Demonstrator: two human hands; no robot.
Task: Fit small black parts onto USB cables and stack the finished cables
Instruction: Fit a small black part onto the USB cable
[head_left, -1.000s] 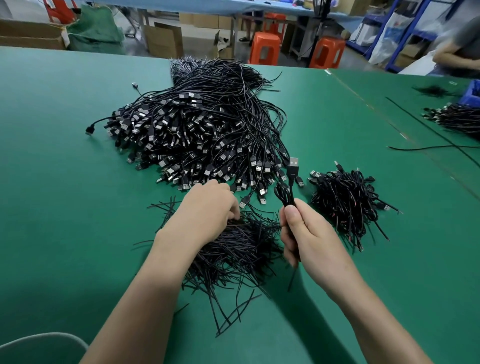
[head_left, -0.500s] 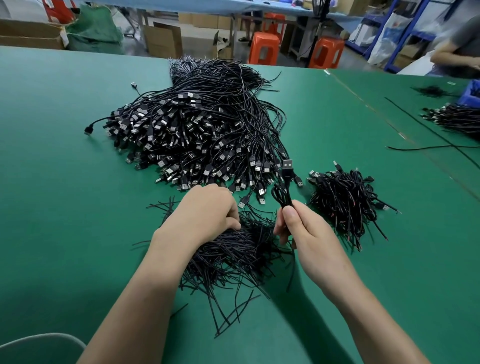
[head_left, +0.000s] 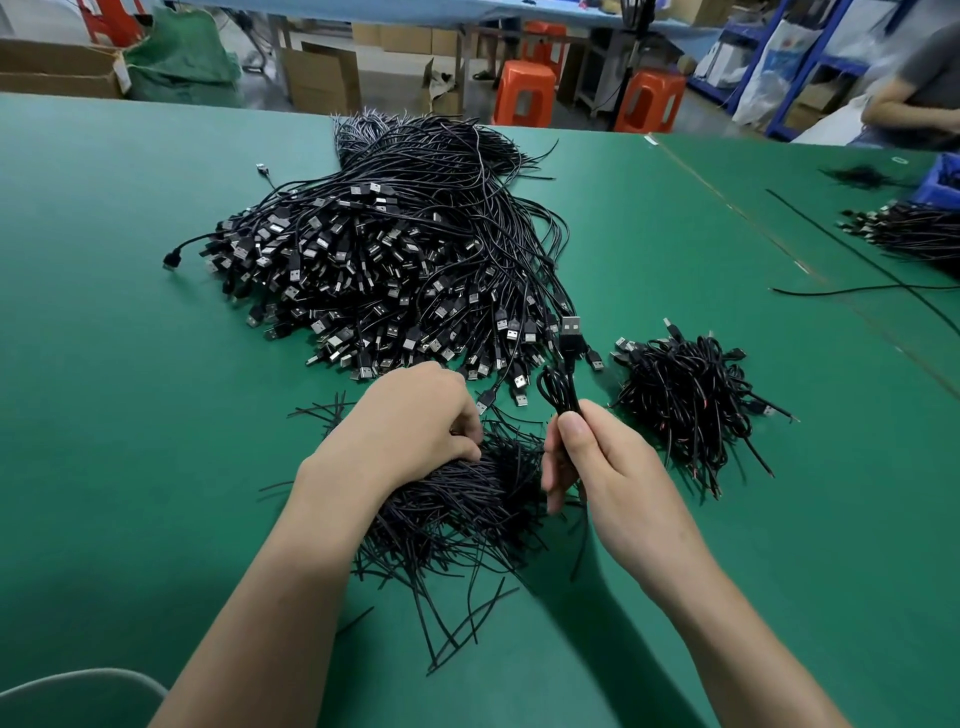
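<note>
The right hand (head_left: 605, 467) is closed around 1 USB cable (head_left: 558, 387). Its thumb (head_left: 571, 431) presses the folded black cord against the curled fingers. A small loop of cord rises above the fist, and the silver plug (head_left: 571, 328) stands upright at the top.

Just left of it, the left hand (head_left: 410, 421) lies knuckles-up on a heap of thin black strands (head_left: 467, 514). Its fingers are curled down and the tips are buried among the strands. Whether they pinch 1 of them cannot be told. The heap spreads under both wrists and back towards the person, with loose strands fanned over the green table (head_left: 130, 389).

Just beyond both hands is the big pile of USB cables (head_left: 384, 270). Its plug ends point towards the hands and its cords trail away to the far edge of the table. To the right of the right hand, near but apart from it, sits a smaller pile of bundled cables (head_left: 685, 395) with a few plugs and bare ends poking out.

Further right, well away from the hands, a loose cable (head_left: 852, 288) lies across the table. Another pile of cables (head_left: 909, 234) lies beside a blue bin (head_left: 943, 179), near a second person's arm (head_left: 904, 111).

Past the table stand 2 orange stools (head_left: 524, 91) and an open cardboard box (head_left: 322, 78).
</note>
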